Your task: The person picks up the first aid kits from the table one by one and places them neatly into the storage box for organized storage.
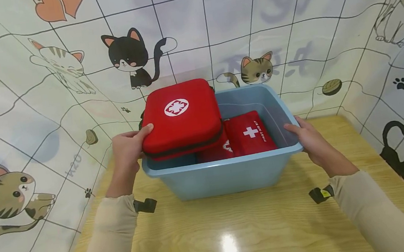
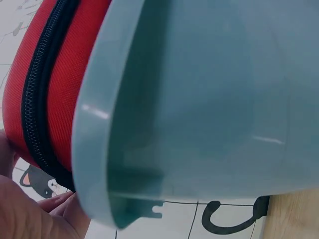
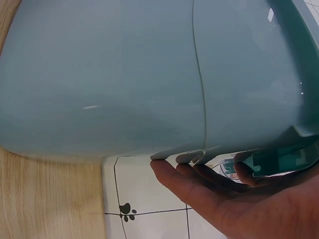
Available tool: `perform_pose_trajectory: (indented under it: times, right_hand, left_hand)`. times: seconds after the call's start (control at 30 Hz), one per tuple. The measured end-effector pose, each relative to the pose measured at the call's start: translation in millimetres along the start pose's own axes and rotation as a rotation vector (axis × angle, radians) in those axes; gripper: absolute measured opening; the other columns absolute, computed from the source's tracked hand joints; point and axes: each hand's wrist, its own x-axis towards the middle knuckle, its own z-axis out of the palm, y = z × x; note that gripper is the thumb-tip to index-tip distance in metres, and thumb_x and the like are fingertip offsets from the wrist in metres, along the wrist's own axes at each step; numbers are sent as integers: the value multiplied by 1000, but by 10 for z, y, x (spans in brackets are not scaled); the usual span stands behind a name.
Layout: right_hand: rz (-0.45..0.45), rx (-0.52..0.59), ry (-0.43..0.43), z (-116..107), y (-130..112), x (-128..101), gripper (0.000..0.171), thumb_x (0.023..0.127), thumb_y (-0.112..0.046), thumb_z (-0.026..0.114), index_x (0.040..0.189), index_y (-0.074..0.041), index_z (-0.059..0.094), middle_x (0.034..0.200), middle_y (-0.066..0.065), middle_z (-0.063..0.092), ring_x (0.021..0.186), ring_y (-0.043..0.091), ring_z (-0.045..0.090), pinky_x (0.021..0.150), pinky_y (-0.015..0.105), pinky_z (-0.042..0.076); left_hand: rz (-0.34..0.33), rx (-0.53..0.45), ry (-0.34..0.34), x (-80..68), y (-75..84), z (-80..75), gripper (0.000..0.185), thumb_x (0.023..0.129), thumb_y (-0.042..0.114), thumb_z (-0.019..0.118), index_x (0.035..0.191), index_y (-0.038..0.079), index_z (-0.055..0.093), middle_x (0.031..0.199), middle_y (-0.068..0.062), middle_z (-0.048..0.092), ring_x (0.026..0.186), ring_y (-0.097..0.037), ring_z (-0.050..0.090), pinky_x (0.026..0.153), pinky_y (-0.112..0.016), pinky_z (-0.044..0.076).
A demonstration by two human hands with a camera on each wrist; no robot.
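Red kits (image 1: 250,133) in blue bin (image 1: 227,175)

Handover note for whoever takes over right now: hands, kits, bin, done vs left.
Left hand: grips the near-left corner of the hard red first-aid case, thumb on top; the case is tilted over the left rim of the blue bin.
Right hand: fingers straight against the bin's right wall, steadying it.
Inside the bin: a soft red first-aid pouch, with another red item partly hidden beside it.
Done: the pouch is in the bin.
Left: the case is not fully inside the bin.
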Motion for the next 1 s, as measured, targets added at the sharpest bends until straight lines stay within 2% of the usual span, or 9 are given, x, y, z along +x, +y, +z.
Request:
perform_pose_trajectory:
  times: [0.23, 0.5, 0.8, 1.0]
  right_hand:
    - [1, -1, -1, 4, 0, 11, 67, 107, -33, 36, 161, -12, 2, 160, 28, 14, 143, 50, 23, 110, 67, 26]
    - [-4, 5, -7, 5, -1, 19, 67, 107, -32, 35, 161, -14, 1, 161, 26, 13, 143, 49, 22, 110, 68, 26]
    - [5, 2, -9, -19, 20, 18, 66, 107, -32, 35, 161, -15, 1, 162, 26, 12, 143, 50, 22, 110, 68, 25]
    - [6, 3, -9, -20, 19, 23, 66, 107, -32, 35, 161, -15, 2, 162, 25, 13, 143, 49, 23, 110, 68, 26]
  left_hand:
    - [4, 18, -5, -14, 0, 79, 69, 84, 45, 77, 135, 2, 60, 118, -17, 68, 85, -25, 66, 68, -21, 57]
    - [30, 42, -19, -95, 36, 155, 66, 85, 42, 77, 134, 1, 60, 118, -17, 68, 88, -27, 66, 66, -22, 56]
    - [38, 24, -24, -128, 30, 244, 64, 85, 43, 77, 133, 2, 62, 114, -16, 68, 85, -26, 67, 67, -22, 57]
    - [83, 54, -10, -128, 1, 269, 62, 85, 43, 77, 129, 2, 64, 111, -16, 69, 78, -24, 65, 64, -21, 55]
